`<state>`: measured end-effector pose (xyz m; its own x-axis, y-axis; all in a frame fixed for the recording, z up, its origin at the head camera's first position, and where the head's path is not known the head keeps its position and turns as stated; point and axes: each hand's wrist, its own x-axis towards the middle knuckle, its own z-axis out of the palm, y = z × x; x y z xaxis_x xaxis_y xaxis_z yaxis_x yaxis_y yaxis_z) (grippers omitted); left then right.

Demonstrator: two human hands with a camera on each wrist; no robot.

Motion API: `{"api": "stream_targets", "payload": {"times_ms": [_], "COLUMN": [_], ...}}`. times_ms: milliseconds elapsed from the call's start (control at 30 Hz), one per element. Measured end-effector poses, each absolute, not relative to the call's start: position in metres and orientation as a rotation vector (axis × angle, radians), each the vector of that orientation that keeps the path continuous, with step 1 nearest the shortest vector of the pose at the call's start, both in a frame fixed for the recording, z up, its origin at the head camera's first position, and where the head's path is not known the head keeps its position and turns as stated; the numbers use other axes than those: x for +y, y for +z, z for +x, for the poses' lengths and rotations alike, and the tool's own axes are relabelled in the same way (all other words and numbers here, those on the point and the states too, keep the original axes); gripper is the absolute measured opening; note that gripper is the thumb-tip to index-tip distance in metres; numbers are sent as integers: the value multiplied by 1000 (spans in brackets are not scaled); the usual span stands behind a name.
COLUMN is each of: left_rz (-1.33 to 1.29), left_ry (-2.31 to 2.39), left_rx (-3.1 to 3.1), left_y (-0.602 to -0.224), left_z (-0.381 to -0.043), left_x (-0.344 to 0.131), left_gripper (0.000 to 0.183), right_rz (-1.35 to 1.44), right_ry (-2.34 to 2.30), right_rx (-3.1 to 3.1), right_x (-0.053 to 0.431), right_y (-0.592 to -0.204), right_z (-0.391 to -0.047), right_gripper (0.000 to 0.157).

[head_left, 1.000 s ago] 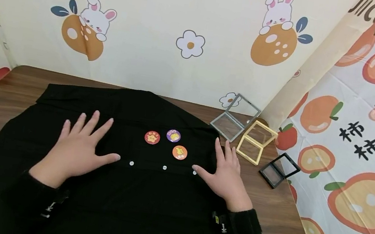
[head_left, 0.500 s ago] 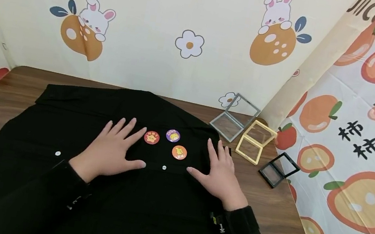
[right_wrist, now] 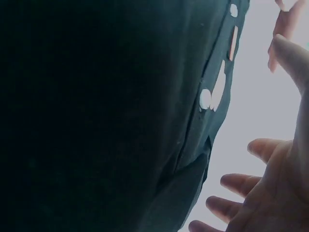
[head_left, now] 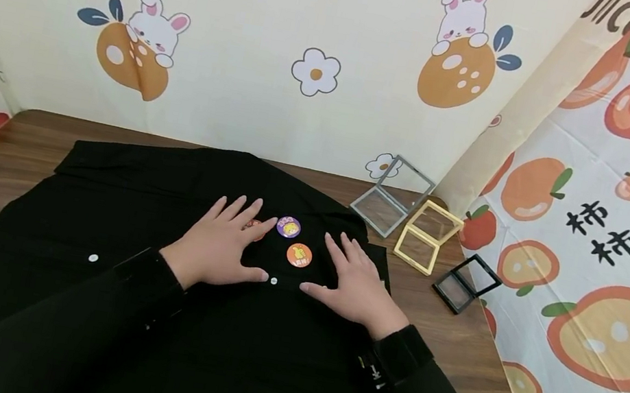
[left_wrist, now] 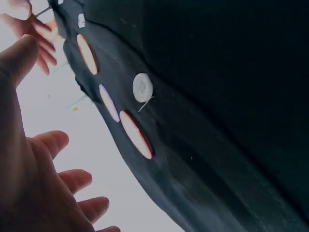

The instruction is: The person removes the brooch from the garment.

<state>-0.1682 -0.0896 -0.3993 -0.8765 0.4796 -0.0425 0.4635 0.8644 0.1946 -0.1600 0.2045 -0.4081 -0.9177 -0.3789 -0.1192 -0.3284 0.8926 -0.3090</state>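
Left hand [head_left: 220, 248] moved rightward, right hand [head_left: 356, 285] leftward | both splayed | black garment [head_left: 239, 351], round badges [head_left: 299, 255]

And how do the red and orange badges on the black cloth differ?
In the head view, the left hand partly hides the red badge, while the orange badge shows whole. The red badge lies farther left and farther back than the orange badge. Both are round and lie on the black cloth.

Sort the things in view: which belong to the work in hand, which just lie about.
Likely the job, under or near the left hand and right hand:
black garment
red disc
purple disc
orange disc

Apparently just lying about, beyond the garment's right edge:
grey frame
yellow frame
black frame
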Motion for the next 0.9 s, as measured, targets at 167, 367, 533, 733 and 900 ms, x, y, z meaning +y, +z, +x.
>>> {"api": "stream_targets", "payload": {"times_ms": [167,367,533,733,900], "left_rz": [799,847,833,802,778], "left_ry": [211,133,144,152,154], "left_rx": [2916,2851,2797,2785,2777], "left_y": [-403,-410,-413,-415,-416], "left_z": [-178,-187,-187,-186,-188], "left_x": [-82,-76,-72,-70,-70], "left_gripper": [99,96,93,91,90], "right_rz": [-562,-546,-607,-665,-676], "right_ry": [-290,-206,-180,-163,-132], "right_rx": [2901,2869,2840,2817,2804], "right_x": [200,197,199,198,192], "right_y": [-408,-407,-406,-404,-403], "right_z": [-165,-170,-173,-176,-179], "right_gripper": [94,88,84,79,78]}}
